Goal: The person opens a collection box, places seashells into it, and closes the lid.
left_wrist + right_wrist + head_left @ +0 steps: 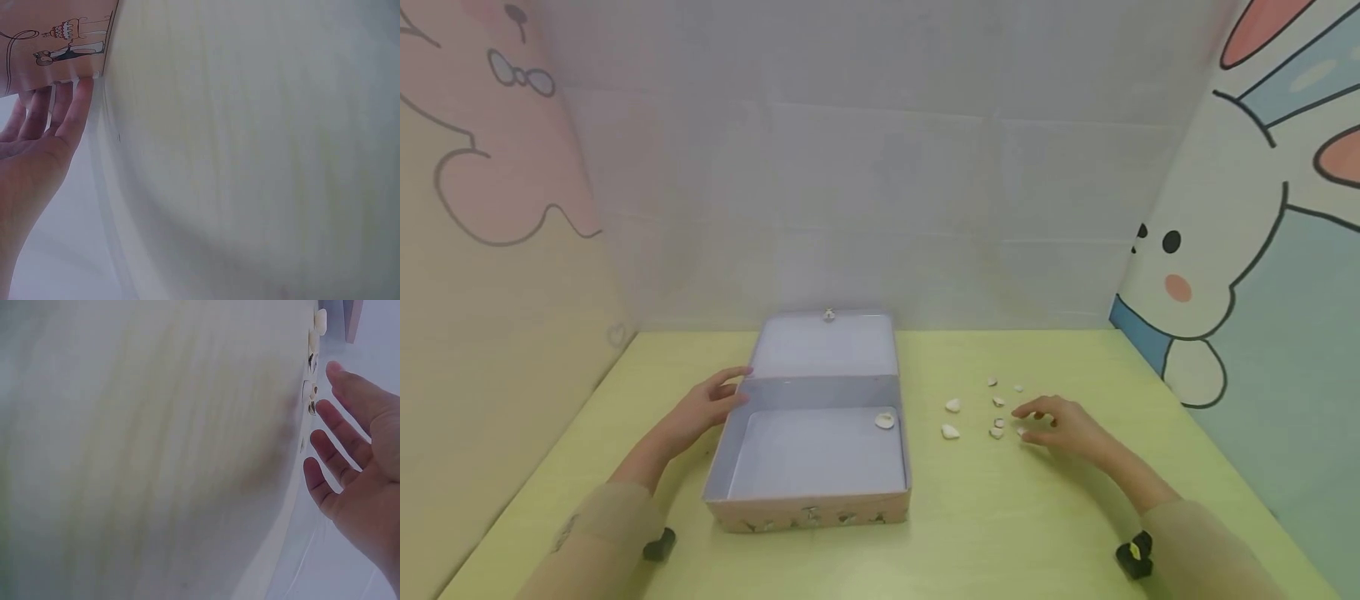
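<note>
Nine small pale shells were counted: eight shells (952, 406) were scattered on the yellow table (1000, 525), and one shell (884, 421) was seen inside the box, near its right wall. Of the eight, two were set nearest the box; the other six were grouped farther right, one of them just beside the right thumb.

The right hand (1063, 425) was held over that group with its fingers parted and loosely bent, the thumb apart from them; nothing was seen gripped, though whether the nearest shell was touched could not be told. One box (816, 458) was placed left of the shells, its single lid (825, 346) tipped back and one clasp (829, 314) shown at the lid's edge. The box's left side was touched by the extended fingers of the left hand (700, 408), with nothing grasped. Two sleeves (602, 533) and two black wrist devices (1135, 557) were visible.
</note>
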Tool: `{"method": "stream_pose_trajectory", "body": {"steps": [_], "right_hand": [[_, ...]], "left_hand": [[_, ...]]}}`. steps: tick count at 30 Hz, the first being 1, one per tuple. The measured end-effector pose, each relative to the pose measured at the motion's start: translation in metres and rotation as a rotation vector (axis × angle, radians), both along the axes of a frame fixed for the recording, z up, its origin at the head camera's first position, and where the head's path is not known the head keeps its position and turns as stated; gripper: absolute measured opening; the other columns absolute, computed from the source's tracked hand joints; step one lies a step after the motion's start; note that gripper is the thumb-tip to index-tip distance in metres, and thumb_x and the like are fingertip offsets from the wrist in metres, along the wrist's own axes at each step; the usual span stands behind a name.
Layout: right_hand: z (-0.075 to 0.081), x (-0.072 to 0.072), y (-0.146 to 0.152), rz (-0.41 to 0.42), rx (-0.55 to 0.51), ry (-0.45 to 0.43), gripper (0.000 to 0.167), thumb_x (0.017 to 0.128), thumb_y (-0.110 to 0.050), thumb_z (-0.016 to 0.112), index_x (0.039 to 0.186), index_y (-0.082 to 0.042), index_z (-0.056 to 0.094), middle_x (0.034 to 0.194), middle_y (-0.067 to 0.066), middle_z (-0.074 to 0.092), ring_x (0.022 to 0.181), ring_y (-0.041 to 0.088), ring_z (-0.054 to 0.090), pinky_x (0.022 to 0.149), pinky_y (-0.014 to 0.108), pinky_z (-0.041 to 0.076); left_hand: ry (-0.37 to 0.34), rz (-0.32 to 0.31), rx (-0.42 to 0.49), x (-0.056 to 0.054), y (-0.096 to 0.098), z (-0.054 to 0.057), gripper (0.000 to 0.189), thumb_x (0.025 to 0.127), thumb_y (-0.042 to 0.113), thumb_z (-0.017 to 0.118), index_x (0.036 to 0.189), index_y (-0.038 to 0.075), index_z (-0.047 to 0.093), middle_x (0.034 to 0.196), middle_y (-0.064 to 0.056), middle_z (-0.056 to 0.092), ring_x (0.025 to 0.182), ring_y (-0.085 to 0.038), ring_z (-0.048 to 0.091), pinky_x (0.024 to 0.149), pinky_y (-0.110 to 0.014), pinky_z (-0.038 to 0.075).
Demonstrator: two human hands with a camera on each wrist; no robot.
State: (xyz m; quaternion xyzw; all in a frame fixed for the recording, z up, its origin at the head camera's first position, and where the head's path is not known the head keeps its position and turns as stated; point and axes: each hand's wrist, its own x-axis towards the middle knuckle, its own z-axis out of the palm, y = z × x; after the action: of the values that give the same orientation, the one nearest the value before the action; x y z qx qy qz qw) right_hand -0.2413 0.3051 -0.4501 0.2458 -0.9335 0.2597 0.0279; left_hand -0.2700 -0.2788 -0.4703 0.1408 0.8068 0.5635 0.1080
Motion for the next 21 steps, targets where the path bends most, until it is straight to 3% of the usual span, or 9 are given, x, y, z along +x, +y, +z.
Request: {"method": "stream_pose_trajectory", "body": {"steps": [9,21], "right_hand": [[-0.008,-0.01,0.003,0.058,0.054,-0.019,0.025,0.079,-0.018,0.076,0.1,-0.006,0.07,0.094,0.002,0.067,0.084,0.015,0.059,0.072,0.027,0.05],[-0.004,-0.012,-0.002,0.095,0.107,0.019,0.005,0.081,-0.012,0.073,0.085,-0.012,0.071,0.086,-0.001,0.065,0.08,0.016,0.06,0.071,0.031,0.051]], "left_hand": [[0.007,0.005,-0.013,0.0,-0.001,-0.001,0.062,0.095,0.032,0.057,0.147,0.015,0.028,0.144,-0.027,0.036,0.123,-0.039,0.048,0.098,-0.052,0.043],[0.008,0.016,-0.028,0.0,-0.002,-0.003,0.062,0.094,0.035,0.057,0.146,0.017,0.03,0.144,-0.025,0.037,0.124,-0.038,0.047,0.098,-0.052,0.043]]}}
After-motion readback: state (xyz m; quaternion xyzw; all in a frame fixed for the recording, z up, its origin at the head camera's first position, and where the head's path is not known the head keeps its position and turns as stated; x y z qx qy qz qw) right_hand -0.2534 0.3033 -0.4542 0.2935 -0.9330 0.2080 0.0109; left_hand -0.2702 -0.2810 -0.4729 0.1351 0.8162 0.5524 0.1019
